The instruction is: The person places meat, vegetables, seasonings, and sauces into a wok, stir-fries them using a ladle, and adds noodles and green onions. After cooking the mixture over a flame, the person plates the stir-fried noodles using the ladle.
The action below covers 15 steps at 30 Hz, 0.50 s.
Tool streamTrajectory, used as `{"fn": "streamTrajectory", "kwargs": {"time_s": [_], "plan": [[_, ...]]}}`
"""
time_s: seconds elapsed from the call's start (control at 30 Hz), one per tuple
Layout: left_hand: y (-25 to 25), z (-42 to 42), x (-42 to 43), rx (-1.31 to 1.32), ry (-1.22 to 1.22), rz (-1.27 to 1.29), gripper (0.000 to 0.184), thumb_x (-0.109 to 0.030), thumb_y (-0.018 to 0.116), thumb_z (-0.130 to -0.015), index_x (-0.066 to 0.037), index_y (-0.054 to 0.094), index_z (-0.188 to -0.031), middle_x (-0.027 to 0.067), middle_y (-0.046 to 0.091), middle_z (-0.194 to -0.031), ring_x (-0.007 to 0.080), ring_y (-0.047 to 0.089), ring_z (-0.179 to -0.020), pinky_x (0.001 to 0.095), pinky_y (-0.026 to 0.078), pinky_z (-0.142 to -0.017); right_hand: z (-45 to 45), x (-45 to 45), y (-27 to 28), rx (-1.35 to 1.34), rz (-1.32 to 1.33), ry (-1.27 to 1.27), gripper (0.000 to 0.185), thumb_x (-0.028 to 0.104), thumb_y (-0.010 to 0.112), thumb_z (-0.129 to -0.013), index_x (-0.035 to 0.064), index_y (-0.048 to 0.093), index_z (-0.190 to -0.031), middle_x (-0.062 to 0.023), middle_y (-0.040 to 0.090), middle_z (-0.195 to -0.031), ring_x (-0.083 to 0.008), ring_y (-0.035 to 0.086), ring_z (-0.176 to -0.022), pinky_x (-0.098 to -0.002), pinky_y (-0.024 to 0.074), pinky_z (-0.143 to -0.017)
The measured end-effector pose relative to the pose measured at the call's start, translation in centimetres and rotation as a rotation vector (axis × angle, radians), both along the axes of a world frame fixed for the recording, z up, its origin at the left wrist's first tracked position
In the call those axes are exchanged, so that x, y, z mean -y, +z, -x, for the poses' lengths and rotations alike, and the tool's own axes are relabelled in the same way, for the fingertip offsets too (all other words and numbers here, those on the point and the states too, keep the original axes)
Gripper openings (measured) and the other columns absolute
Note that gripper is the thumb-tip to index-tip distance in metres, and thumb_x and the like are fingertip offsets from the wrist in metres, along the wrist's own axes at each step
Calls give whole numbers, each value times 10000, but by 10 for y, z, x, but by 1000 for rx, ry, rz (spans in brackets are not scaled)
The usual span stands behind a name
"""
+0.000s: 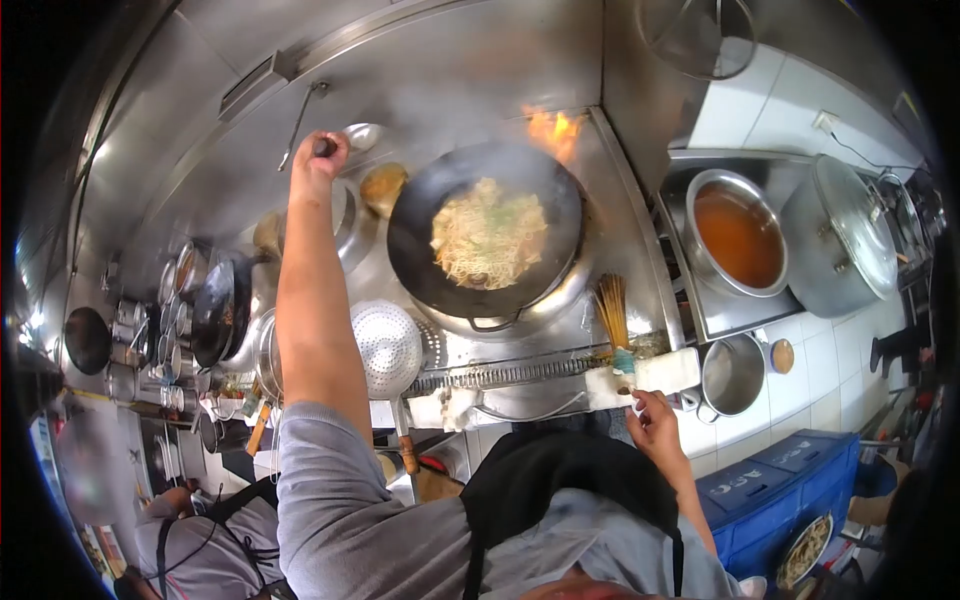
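While orange flame (pixel 553 135) rises at its far right edge, a round black metal wok (pixel 413 240) of pale noodles (pixel 488 240) sits centrally on the silver steel stove (pixel 622 225). Far left, the left hand (pixel 322 158) is closed around a dark, round-ended handle (pixel 325 147); near right, the loosely curled right hand (pixel 655 425) is by a tan bristle brush (pixel 611 310), its grip unclear.

You are in a commercial kitchen, the kind a restaurant runs. A big wok (pixel 405 250) of noodles (pixel 487 240) sits on the steel range (pixel 610 225) before you, with flames (pixel 553 135) leaping up just beyond it. Steel also lines the wall (pixel 500 60). To your right stand a pot (pixel 718 180) of orange-brown liquid (pixel 738 235) and a large lidded pot (pixel 808 255). Pans (pixel 222 310) crowd your left, where another person (pixel 235 545) stands. You wear a black apron (pixel 560 480), and white tiles (pixel 822 352) cover the floor.
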State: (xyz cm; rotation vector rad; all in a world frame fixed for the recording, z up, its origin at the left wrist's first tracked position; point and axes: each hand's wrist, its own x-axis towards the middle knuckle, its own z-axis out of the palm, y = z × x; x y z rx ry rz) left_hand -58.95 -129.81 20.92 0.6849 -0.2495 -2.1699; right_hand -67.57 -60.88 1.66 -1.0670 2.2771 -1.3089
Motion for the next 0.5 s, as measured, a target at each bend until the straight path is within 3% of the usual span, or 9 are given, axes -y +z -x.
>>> {"fn": "streamTrajectory", "kwargs": {"time_s": [0.07, 0.2, 0.37, 0.47, 0.5], "plan": [[0, 23, -11, 25, -40, 53, 71, 35, 475, -774, 28, 407, -755, 110, 446, -733, 229, 477, -628, 263, 489, -465, 5, -9, -5, -53, 41, -26, 285, 11, 661, -777, 5, 593, -1054, -68, 517, -790, -114, 473, -520, -252, 398, -474], [10, 65, -54, 30, -146, 26, 116, 78, 460, -747, -1, 391, -698, 106, 439, -682, 222, 467, -575, 308, 481, -489, 15, -30, -5, -19, 43, -69, 281, 14, 661, -778, 0, 591, -1050, -74, 519, -792, -120, 479, -525, -250, 405, -482], [0, 112, -90, 56, -186, 84, 103, 111, 514, -738, 32, 448, -730, 128, 447, -715, 243, 480, -646, 305, 491, -513, 28, -54, -9, 4, 30, -100, 280, 20, 664, -777, -2, 591, -1046, -83, 526, -805, -130, 497, -542, -250, 416, -493], [-10, 137, -103, 77, -294, 88, 103, 106, 542, -741, 42, 462, -736, 137, 453, -722, 253, 487, -649, 305, 492, -515, 35, -65, -3, 51, -12, -111, 259, 40, 655, -795, -16, 591, -1039, -130, 530, -809, -233, 538, -658, -320, 449, -586], [-10, 143, -113, 84, -332, 90, 104, 101, 550, -744, 44, 463, -737, 140, 455, -723, 256, 491, -644, 305, 491, -513, 38, -70, -5, 39, 2, -111, 263, 37, 657, -791, -12, 593, -1041, -116, 530, -811, -201, 527, -624, -299, 440, -560]]}}
